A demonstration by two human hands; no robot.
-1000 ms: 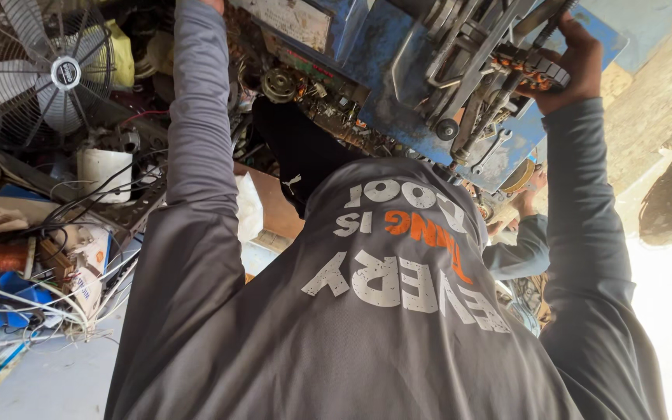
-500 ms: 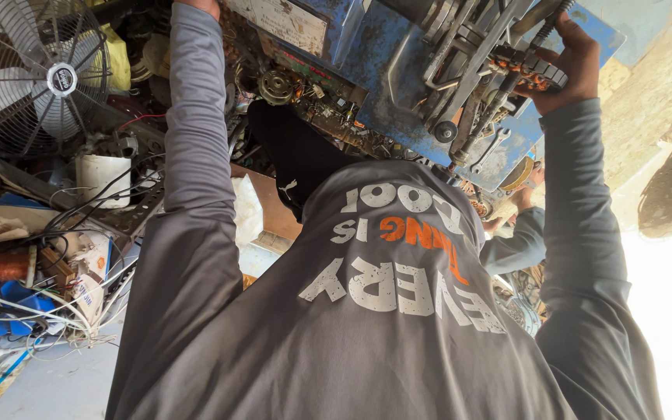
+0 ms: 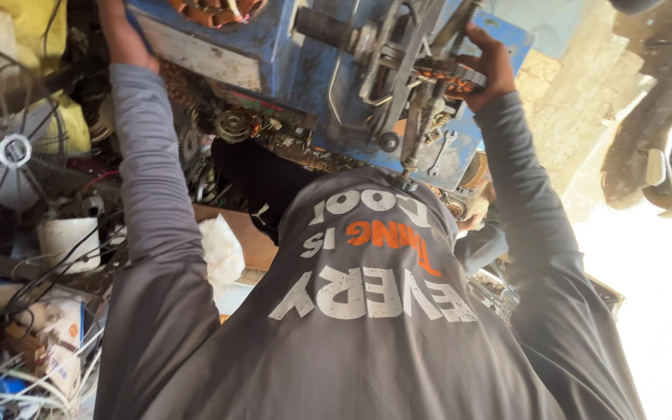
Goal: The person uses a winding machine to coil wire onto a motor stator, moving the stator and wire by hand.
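Observation:
A blue metal machine [image 3: 305, 70] with rods, springs and a roller fills the top of the view. My left hand [image 3: 122, 35] is raised at the top left and grips the machine's left edge beside its pale metal plate [image 3: 196, 58]. At the top right, my right hand [image 3: 488, 66] is closed around a rusty toothed metal part [image 3: 441, 74] of the mechanism. Both my arms are in grey long sleeves, and my grey printed shirt [image 3: 367, 311] covers the lower middle of the view.
A fan [image 3: 9, 152] stands at the left above a white cup [image 3: 68, 241] and a tangle of wires and boxes [image 3: 33, 342]. Another person's grey sleeve [image 3: 480, 245] shows under the machine. Brown cardboard [image 3: 246, 237] and a white rag [image 3: 223, 253] lie behind my left arm.
The view has shifted, so both hands sit lower in the frame and my left hand now shows on the machine's edge. My right hand keeps its hold on the mechanism.

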